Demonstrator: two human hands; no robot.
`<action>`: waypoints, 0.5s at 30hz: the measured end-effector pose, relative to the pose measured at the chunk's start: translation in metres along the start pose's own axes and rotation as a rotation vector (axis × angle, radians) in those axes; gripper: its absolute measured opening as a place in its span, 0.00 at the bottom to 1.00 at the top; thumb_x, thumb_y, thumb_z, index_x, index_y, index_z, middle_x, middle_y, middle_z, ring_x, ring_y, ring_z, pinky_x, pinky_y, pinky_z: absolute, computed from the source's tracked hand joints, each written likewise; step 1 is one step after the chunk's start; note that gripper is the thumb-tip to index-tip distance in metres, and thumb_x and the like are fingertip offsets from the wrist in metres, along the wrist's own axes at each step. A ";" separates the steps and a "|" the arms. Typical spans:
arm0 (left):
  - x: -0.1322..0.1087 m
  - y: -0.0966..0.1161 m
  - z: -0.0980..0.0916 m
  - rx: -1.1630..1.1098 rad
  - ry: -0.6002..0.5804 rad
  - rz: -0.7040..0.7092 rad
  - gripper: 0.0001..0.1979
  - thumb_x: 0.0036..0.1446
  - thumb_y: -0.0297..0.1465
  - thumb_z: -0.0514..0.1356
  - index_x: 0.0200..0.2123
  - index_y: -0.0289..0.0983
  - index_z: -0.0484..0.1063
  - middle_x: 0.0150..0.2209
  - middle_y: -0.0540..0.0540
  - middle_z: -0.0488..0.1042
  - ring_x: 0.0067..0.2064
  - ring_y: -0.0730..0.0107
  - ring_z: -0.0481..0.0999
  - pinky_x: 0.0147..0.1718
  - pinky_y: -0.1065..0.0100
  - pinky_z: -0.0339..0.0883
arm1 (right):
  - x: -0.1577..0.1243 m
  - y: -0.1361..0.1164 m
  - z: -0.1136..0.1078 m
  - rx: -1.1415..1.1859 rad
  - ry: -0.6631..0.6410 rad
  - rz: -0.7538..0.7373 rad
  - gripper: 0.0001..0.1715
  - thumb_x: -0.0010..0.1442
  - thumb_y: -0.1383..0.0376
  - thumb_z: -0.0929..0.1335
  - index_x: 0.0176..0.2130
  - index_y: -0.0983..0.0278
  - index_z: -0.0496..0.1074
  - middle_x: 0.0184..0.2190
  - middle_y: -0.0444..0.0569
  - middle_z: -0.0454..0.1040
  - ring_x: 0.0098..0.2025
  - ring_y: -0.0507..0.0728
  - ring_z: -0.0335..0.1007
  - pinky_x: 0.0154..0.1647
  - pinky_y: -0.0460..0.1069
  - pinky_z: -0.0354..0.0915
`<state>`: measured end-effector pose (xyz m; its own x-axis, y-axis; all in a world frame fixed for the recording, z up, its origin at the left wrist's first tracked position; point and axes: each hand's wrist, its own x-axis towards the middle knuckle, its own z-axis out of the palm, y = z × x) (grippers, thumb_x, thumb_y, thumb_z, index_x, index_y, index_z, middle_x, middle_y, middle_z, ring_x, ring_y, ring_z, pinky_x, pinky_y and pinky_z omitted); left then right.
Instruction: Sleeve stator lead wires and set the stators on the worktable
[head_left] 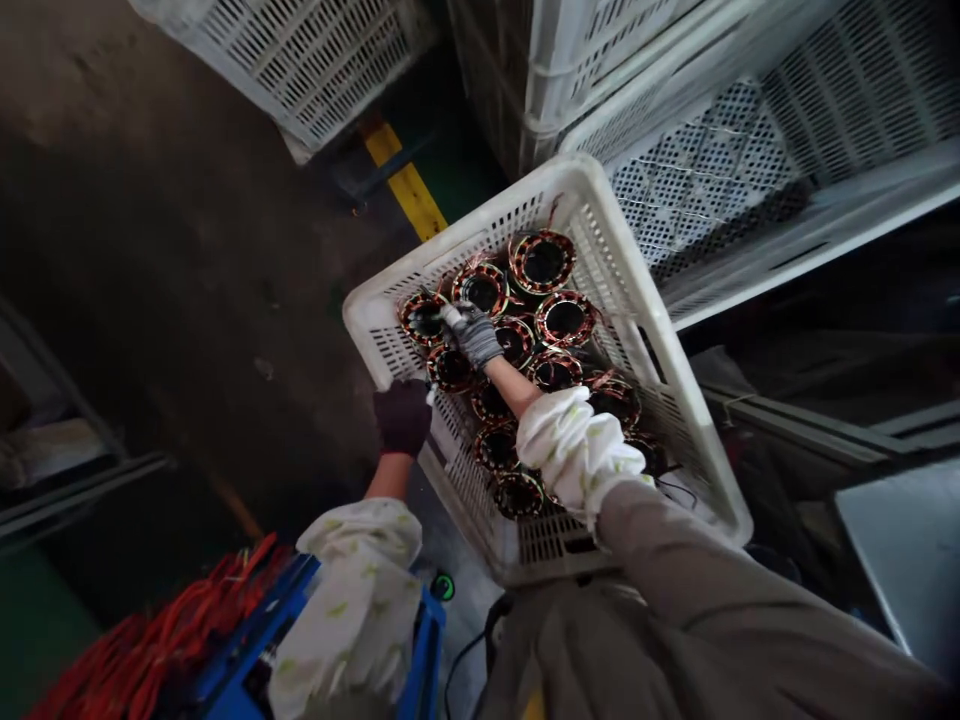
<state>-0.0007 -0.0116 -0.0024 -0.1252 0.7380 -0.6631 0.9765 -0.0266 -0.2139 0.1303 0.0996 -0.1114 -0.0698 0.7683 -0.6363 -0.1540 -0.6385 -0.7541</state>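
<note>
A white plastic crate (660, 300) holds several ring-shaped motor stators with copper windings and dark centres. My right hand (474, 335), in a grey glove with pale fingertips, reaches over the crate to the stator (421, 320) in its far left corner. The fingers close on that stator's inner edge and partly cover it. Another stator (480, 288) stands just beyond the hand. My left hand (403, 418), in a dark glove, is closed over the crate's left rim, with one pale fingertip showing on the inner side. Its other fingertips are hard to make out.
A white crate (300, 60) stands at the far left and stacked crates (720, 180) at the far right. Yellow floor tape (405, 185) runs behind my crate. Red wires (172, 640) lie by a blue frame (247, 640) at lower left. A grey panel (907, 540) is at right.
</note>
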 end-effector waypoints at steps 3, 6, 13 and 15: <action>-0.002 0.000 0.001 -0.014 -0.016 -0.012 0.21 0.79 0.34 0.51 0.52 0.33 0.84 0.49 0.28 0.84 0.57 0.40 0.83 0.52 0.49 0.66 | 0.013 0.019 0.014 -0.045 -0.015 0.016 0.21 0.67 0.48 0.77 0.36 0.57 0.72 0.26 0.41 0.76 0.28 0.52 0.70 0.39 0.48 0.79; -0.003 0.000 0.003 -0.035 -0.013 -0.014 0.21 0.80 0.34 0.52 0.52 0.33 0.85 0.48 0.28 0.85 0.56 0.40 0.83 0.52 0.49 0.66 | 0.021 0.036 0.015 -0.098 -0.001 -0.003 0.12 0.67 0.56 0.77 0.37 0.59 0.75 0.33 0.43 0.82 0.36 0.53 0.77 0.53 0.49 0.78; -0.005 -0.002 0.006 -0.067 0.033 -0.017 0.18 0.78 0.33 0.55 0.52 0.35 0.86 0.47 0.30 0.85 0.55 0.41 0.83 0.51 0.51 0.65 | 0.027 0.052 0.010 -0.184 -0.082 -0.074 0.07 0.69 0.61 0.75 0.46 0.60 0.82 0.43 0.46 0.88 0.46 0.57 0.85 0.60 0.52 0.78; -0.006 -0.002 0.005 -0.071 0.033 -0.019 0.18 0.77 0.34 0.56 0.54 0.35 0.86 0.48 0.29 0.85 0.55 0.41 0.83 0.51 0.51 0.65 | 0.023 0.049 0.009 -0.218 -0.106 -0.075 0.10 0.69 0.61 0.75 0.49 0.60 0.83 0.44 0.47 0.89 0.47 0.58 0.86 0.60 0.53 0.79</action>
<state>-0.0026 -0.0197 -0.0018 -0.1387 0.7599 -0.6350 0.9841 0.0341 -0.1742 0.1126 0.0860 -0.1616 -0.1708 0.8067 -0.5657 0.0533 -0.5657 -0.8229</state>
